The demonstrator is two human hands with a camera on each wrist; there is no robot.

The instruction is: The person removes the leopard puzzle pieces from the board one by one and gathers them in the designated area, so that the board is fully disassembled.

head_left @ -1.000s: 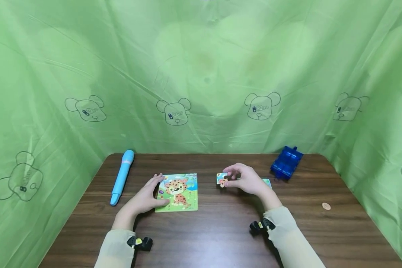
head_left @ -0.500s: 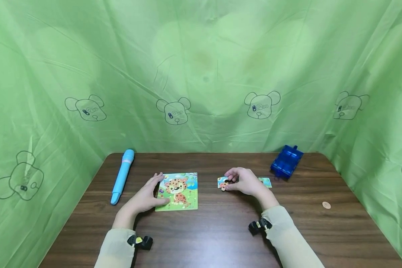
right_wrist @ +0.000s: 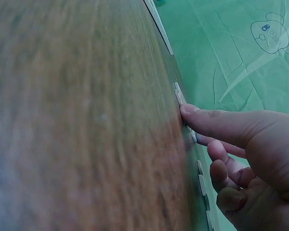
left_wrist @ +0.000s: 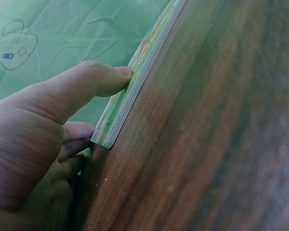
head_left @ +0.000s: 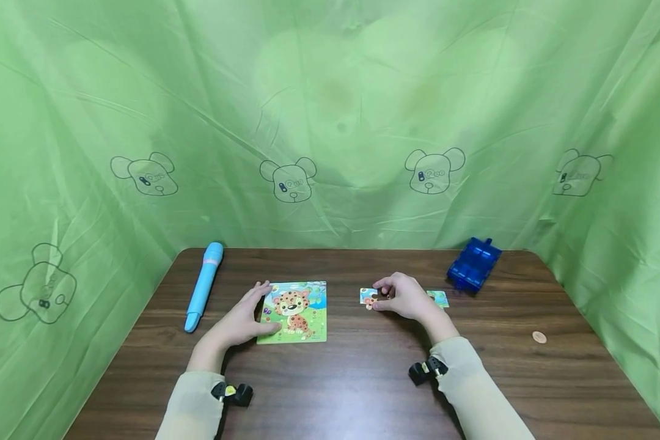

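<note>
A square jigsaw puzzle (head_left: pixel 299 305) with a spotted cartoon leopard on a green and blue ground lies flat on the table, left of centre. My left hand (head_left: pixel 242 316) rests at its left side, thumb on the picture and the other fingers by the far left corner. To the right, my right hand (head_left: pixel 406 298) pinches a small puzzle piece (head_left: pixel 368 296) with blue sky and an orange animal, low over the table. Its thumb lies along the piece's edge in the right wrist view. More pieces (head_left: pixel 439 298) show beyond that hand, partly hidden by it.
A light blue toy microphone (head_left: pixel 204 287) lies at the far left of the brown wooden table (head_left: pixel 330 379). At the back right is a clear blue plastic box (head_left: pixel 475 264), with a small pale disc (head_left: pixel 539 337) nearer the right edge. Green cloth (head_left: pixel 341 201) hangs behind.
The right hand has lowered slightly with the piece, which now lies nearer the table and a little further right. The left hand and the leopard puzzle have stayed in place.
</note>
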